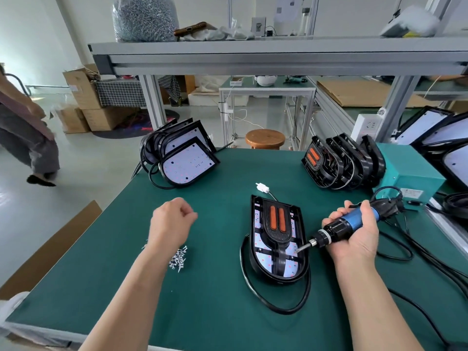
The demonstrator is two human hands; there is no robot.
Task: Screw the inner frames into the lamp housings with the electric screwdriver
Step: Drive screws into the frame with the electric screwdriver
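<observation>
A matte dark-green mat covers the worktable (217,312), framed by grey aluminium shelving (278,55) that carries a bulging clear bag of silvery screws (144,17). Beyond the far edge stands a round wooden stool (264,138).

Near the middle of the mat lies a lamp housing (255,259), a glossy black shell, rounded at the near end and squared at the far end. The inner frame (277,233) sits inside it: black ribbed plastic with two orange oblong strips, over a pale dotted board. A thick black cable (266,304) loops round the near end.

The right hand (354,236) is clenched round the electric screwdriver (352,222), a blue and black cylinder. Its steel bit touches the frame's right side.

The left hand (169,221) hovers over the mat, well left of the housing, curled into a loose fist with nothing showing in it. Just below it lies a heap of small shiny screws (178,259).

At the back left leans a stack of housings (182,155). At the back right a row of black frames (342,163) leans against a teal metal box (410,171)
</observation>
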